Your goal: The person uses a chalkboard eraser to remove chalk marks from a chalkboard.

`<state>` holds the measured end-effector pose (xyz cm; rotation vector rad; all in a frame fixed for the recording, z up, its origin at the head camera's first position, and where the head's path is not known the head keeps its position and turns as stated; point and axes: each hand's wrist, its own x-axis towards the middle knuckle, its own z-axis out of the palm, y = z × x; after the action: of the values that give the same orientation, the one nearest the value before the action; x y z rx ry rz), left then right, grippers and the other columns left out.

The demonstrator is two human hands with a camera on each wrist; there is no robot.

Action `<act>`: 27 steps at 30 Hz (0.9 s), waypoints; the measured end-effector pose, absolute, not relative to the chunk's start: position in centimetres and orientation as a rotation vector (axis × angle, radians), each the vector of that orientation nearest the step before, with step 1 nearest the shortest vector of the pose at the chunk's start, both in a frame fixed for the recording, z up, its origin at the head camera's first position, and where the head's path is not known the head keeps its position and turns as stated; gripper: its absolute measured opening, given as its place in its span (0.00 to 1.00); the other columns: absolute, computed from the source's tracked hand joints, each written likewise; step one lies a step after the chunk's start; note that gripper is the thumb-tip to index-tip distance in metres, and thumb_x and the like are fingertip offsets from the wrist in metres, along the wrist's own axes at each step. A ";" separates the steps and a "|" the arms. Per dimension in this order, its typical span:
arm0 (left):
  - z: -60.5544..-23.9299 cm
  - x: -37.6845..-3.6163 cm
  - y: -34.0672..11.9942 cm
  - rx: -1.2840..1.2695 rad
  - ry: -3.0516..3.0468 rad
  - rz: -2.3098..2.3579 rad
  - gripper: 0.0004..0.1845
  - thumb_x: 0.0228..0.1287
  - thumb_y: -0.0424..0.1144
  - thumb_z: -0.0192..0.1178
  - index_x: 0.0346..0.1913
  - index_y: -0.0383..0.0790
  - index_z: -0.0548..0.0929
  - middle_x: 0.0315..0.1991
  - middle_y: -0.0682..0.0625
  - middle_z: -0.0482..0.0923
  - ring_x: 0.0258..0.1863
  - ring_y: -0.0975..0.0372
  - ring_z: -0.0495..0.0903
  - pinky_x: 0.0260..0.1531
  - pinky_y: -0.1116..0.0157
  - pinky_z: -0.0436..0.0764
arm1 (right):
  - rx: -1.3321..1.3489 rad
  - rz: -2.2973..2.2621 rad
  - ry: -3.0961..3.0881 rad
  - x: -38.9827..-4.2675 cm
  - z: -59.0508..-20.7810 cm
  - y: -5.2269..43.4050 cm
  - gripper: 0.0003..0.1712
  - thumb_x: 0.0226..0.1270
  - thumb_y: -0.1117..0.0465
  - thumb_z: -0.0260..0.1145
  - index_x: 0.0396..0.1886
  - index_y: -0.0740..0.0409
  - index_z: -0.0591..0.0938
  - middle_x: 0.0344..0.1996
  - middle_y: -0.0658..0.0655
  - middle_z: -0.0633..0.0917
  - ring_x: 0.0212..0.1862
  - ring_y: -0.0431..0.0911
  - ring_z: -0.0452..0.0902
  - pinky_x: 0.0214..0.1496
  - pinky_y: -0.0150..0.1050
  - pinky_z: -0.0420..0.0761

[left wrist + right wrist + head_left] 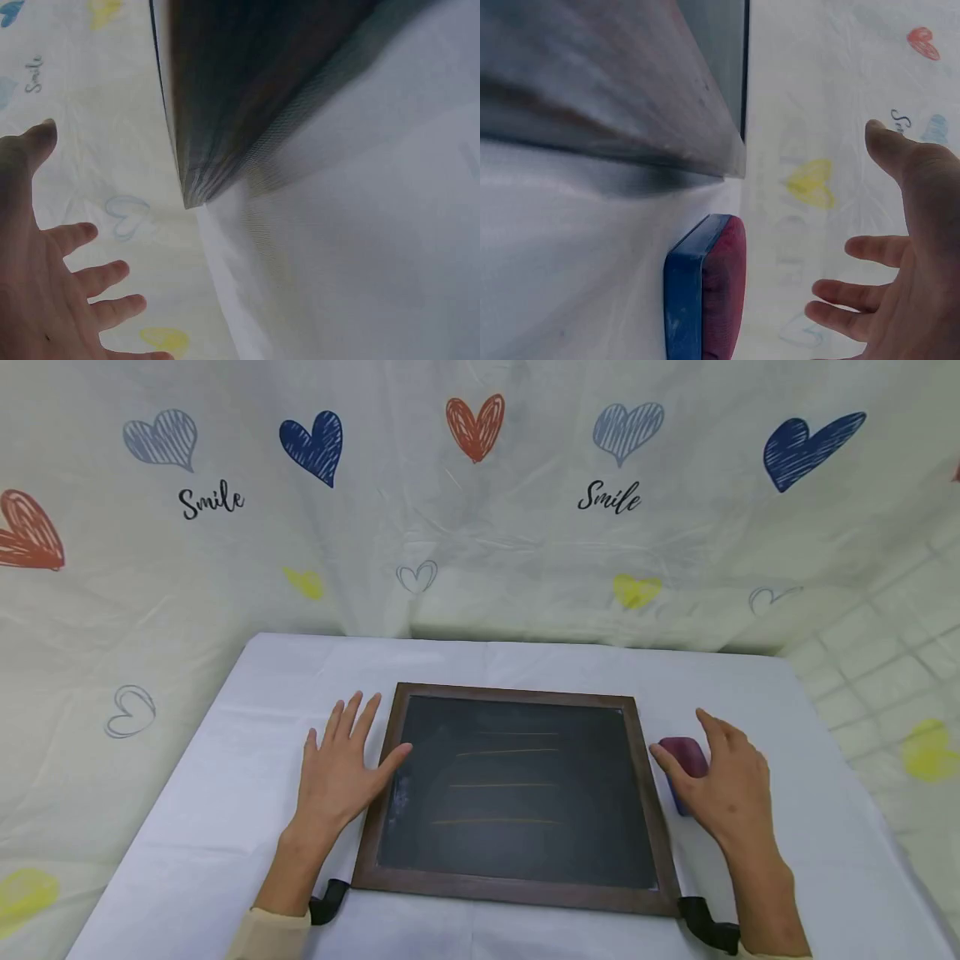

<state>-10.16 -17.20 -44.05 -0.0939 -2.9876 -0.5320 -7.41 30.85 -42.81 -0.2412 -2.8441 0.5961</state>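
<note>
A chalkboard (510,852) in a brown wooden frame lies on the table, with several thin, faint chalk lines across its dark surface. My left hand (337,777) hovers at the board's left side, fingers spread, thumb over the frame's edge. On the right, my right hand (731,785) hangs beside a chalkboard eraser (684,757) with a blue body and a dark red pad, partly covering it in the head view. The right wrist view shows the eraser (721,292) apart from the fingers. Both hands hold nothing.
A white cloth covers the table (202,810). Behind it hangs a pale curtain (525,552) printed with hearts and the word Smile. Black wrist camera mounts (705,927) sit at both wrists, close to the board's lower corners.
</note>
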 end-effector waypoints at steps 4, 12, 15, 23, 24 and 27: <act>-44.2 -9.9 -17.3 -0.099 -2.964 -0.592 0.49 0.68 0.73 0.54 0.84 0.55 0.55 0.84 0.44 0.55 0.83 0.44 0.55 0.73 0.31 0.57 | -0.332 0.625 -2.899 -7.1 -43.0 31.3 0.56 0.68 0.32 0.65 0.84 0.56 0.57 0.73 0.79 0.66 0.68 0.79 0.64 0.61 0.81 0.66; -44.6 -9.7 -17.2 -0.122 -2.934 -0.675 0.46 0.69 0.70 0.56 0.83 0.53 0.59 0.82 0.44 0.59 0.81 0.45 0.60 0.72 0.36 0.64 | -0.458 0.723 -2.937 -6.5 -43.4 32.9 0.57 0.70 0.30 0.62 0.84 0.60 0.55 0.70 0.80 0.69 0.68 0.77 0.63 0.60 0.78 0.65; -44.8 -9.7 -17.3 -0.128 -2.930 -0.697 0.46 0.70 0.70 0.56 0.83 0.53 0.59 0.82 0.44 0.60 0.80 0.46 0.61 0.71 0.37 0.66 | -0.482 0.750 -2.932 -6.4 -43.5 33.4 0.56 0.72 0.31 0.61 0.83 0.64 0.56 0.68 0.80 0.70 0.67 0.76 0.64 0.59 0.76 0.67; -45.2 -9.8 -17.3 -0.105 -2.930 -0.779 0.45 0.71 0.69 0.56 0.82 0.51 0.61 0.80 0.43 0.64 0.78 0.45 0.65 0.67 0.35 0.69 | -0.479 0.815 -2.947 -6.4 -43.9 34.0 0.55 0.73 0.32 0.60 0.81 0.67 0.57 0.66 0.80 0.71 0.63 0.73 0.69 0.55 0.72 0.71; -45.2 -9.7 -17.4 -0.104 -2.930 -0.789 0.44 0.71 0.69 0.56 0.82 0.50 0.62 0.80 0.43 0.64 0.78 0.45 0.65 0.67 0.35 0.69 | -0.478 0.822 -2.952 -6.4 -43.9 34.0 0.55 0.73 0.32 0.59 0.81 0.68 0.57 0.66 0.81 0.71 0.64 0.73 0.68 0.55 0.72 0.71; -45.4 -9.8 -17.5 -0.097 -2.934 -0.834 0.43 0.72 0.69 0.55 0.82 0.51 0.62 0.79 0.43 0.65 0.78 0.44 0.66 0.68 0.35 0.70 | -0.479 0.842 -2.966 -6.5 -44.0 34.0 0.55 0.74 0.32 0.59 0.81 0.69 0.56 0.66 0.81 0.70 0.64 0.73 0.68 0.56 0.72 0.72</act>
<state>-9.76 -17.49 -45.38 -0.0972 -2.9342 -0.8343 -6.46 34.00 -43.96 -0.4786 -2.9657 0.8424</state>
